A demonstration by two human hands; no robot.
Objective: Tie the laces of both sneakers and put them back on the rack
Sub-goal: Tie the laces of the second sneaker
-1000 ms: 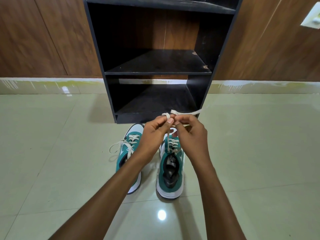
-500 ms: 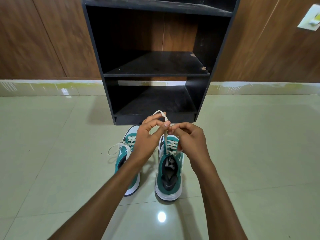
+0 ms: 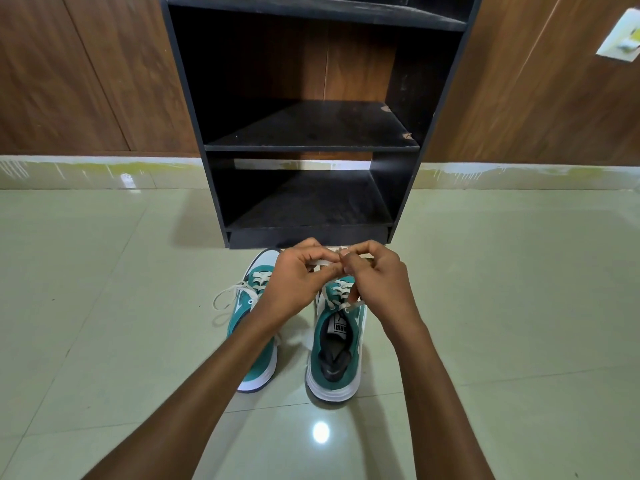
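Observation:
Two teal sneakers with white soles stand side by side on the floor, toes toward a black rack (image 3: 311, 147). My left hand (image 3: 294, 282) and my right hand (image 3: 377, 275) meet above the right sneaker (image 3: 337, 351) and pinch its white lace (image 3: 320, 263) between the fingertips. A short lace end (image 3: 353, 304) hangs below my right hand. The left sneaker (image 3: 249, 313) lies partly under my left forearm, with its untied laces (image 3: 228, 294) spilling out to its left on the tiles.
The rack's two shelves, the middle shelf (image 3: 311, 128) and the bottom shelf (image 3: 308, 202), hold nothing. Wood-panelled wall (image 3: 86, 81) stands behind, with a white switch plate (image 3: 620, 39) at upper right. Glossy pale tiles (image 3: 104, 341) surround the shoes.
Both hands have dropped lower and closer to the right sneaker. The long lace end that stuck out to the right a second ago is now drawn in between the fingers.

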